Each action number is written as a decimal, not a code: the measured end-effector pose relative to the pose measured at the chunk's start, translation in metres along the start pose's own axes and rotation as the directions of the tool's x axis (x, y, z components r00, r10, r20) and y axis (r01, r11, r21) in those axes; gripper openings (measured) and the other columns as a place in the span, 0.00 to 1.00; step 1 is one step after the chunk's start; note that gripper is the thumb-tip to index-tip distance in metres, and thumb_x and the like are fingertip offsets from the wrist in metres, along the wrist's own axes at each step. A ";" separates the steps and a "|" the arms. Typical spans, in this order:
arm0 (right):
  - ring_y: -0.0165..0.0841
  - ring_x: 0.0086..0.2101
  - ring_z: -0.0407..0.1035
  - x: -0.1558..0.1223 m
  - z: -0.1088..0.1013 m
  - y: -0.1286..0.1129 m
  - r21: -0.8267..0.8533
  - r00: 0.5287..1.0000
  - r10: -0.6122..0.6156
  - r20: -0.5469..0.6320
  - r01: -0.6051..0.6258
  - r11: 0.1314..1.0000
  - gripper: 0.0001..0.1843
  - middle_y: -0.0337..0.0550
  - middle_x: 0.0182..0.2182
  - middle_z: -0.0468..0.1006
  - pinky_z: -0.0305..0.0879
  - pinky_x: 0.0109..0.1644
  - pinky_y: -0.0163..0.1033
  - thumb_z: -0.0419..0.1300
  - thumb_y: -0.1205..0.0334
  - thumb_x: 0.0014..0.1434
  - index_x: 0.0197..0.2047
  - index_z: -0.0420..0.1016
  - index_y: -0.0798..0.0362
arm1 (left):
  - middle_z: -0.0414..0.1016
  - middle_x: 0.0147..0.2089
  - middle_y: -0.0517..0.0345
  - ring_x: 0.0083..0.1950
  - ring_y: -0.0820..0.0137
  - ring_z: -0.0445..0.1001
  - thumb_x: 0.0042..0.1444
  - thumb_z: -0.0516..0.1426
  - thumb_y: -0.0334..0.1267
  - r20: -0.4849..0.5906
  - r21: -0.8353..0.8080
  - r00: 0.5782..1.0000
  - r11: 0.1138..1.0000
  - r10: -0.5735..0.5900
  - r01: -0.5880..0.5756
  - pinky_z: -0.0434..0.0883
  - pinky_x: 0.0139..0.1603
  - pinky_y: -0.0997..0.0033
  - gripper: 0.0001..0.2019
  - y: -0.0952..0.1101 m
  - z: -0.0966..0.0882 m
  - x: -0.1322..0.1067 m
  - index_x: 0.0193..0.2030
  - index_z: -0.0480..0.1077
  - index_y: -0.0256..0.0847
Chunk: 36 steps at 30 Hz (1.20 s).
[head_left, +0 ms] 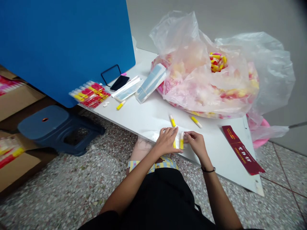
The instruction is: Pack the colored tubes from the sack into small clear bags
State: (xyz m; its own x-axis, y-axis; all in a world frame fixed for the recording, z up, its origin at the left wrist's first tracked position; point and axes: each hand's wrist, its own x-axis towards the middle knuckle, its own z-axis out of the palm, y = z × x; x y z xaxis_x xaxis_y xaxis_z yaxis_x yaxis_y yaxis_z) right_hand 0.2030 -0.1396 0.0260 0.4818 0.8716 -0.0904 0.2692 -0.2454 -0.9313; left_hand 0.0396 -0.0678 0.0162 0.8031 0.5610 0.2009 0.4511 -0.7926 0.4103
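Note:
My left hand (166, 140) lies over the table's near edge with fingers stretched out, its thumb reaching to the bottom of a yellow-and-white marker-like tube (181, 141). Part of another such tube shows beneath its fingers. My right hand (196, 142) is closed in a pinch at the white end of the tube between my hands. Clear plastic film (150, 134) sticks out left of my left hand. Just beyond the hands lie a loose tube (172, 120) and, farther right, another loose tube (196, 121).
A big plastic bag (206, 86) of coloured tubes stands at the back. Packed tubes (90, 94), a phone (119, 82), stacks of clear sleeves (151, 83) and a single tube (121, 105) lie left. A maroon strip (242, 150) lies right. A blue stool (59, 124) stands on the floor.

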 end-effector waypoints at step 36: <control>0.34 0.25 0.67 0.008 0.027 -0.014 -0.327 0.965 -0.115 -0.236 0.033 0.945 0.16 0.43 0.22 0.74 0.60 0.32 0.38 0.59 0.48 0.52 0.25 0.70 0.53 | 0.59 0.65 0.42 0.63 0.53 0.57 0.47 0.59 0.61 -0.007 0.000 1.000 1.000 0.002 -0.002 0.52 0.62 0.51 0.46 0.002 -0.002 0.001 0.66 0.50 0.37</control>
State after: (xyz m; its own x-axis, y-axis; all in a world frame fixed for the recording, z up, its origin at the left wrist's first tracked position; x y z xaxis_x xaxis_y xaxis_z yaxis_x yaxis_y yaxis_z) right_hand 0.1804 -0.1178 0.0283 0.6309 0.7690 0.1033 0.5425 -0.3420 -0.7673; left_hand 0.0402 -0.0681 0.0191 0.8010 0.5613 0.2082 0.4496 -0.7936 0.4098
